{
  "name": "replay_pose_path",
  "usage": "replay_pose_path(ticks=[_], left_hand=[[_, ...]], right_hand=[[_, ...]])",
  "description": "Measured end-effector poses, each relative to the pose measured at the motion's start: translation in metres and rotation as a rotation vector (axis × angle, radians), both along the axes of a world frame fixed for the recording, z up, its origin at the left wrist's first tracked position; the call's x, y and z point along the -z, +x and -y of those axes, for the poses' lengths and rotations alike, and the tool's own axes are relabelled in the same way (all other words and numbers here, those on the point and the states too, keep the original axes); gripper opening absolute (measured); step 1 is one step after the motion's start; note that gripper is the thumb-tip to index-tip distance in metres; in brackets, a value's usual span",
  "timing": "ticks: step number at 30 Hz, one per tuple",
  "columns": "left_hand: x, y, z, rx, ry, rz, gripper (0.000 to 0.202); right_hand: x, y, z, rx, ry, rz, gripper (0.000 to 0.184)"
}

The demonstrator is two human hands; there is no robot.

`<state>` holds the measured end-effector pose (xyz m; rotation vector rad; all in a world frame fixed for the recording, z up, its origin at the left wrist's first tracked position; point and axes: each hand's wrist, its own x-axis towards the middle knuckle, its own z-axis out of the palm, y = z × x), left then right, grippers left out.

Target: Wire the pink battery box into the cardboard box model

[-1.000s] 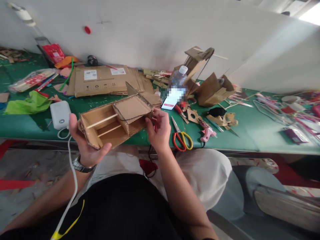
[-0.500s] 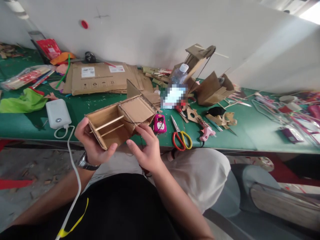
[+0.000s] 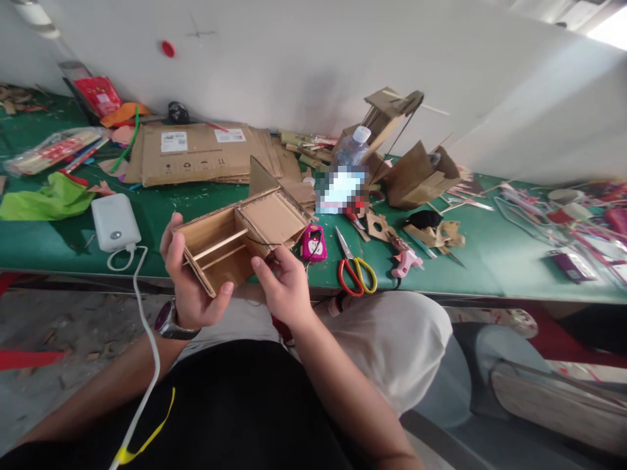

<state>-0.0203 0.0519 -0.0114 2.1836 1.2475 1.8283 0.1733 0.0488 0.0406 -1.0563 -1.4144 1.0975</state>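
Note:
A small cardboard box point(image 3: 274, 219) is held tilted above the table's front edge. Its left half is hollow with two thin wooden sticks point(image 3: 220, 245) across it; a cardboard panel covers the right half. My left hand point(image 3: 198, 284) grips the box's left end, thumb along the lower edge and fingers behind the end wall. My right hand point(image 3: 287, 281) is closed at the lower right edge, where a thin dark cord point(image 3: 262, 241) runs over the box. Whether its fingers also pinch the cord I cannot tell.
Just right of the box lie a pink device point(image 3: 313, 243), scissors point(image 3: 356, 274) with red and yellow handles, and a pink glue gun point(image 3: 404, 261). A white power bank point(image 3: 116, 222) with a cable sits left. Flat cardboard point(image 3: 206, 153), a plastic bottle point(image 3: 353, 147) and a cardboard model point(image 3: 421, 173) stand behind.
The box has shifted slightly right and down in my hands. My left hand has moved right with it, its fingers now more upright behind the end wall. My right thumb sits closer to the box.

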Motion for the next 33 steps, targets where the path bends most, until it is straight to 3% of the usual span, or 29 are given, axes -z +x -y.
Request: replay_pose_path(ticks=[6, 9, 16, 25, 33], left_hand=[[-0.008, 0.001, 0.001, 0.021, 0.061, -0.078, 0.142], [-0.013, 0.004, 0.002, 0.021, 0.063, -0.077, 0.135], [-0.021, 0.008, 0.002, 0.030, 0.058, -0.080, 0.125], [-0.018, 0.009, 0.001, 0.012, 0.064, -0.075, 0.120], [-0.021, 0.014, 0.001, 0.003, 0.066, -0.049, 0.104]], right_hand=[[0.000, -0.005, -0.001, -0.065, -0.136, -0.151, 0.037], [0.002, -0.007, -0.002, -0.087, -0.169, -0.163, 0.042], [0.004, -0.010, 0.002, -0.031, -0.132, -0.143, 0.038], [-0.001, -0.012, 0.005, 0.035, -0.022, 0.000, 0.034], [-0.001, -0.027, 0.021, -0.016, -0.032, 0.083, 0.035]])
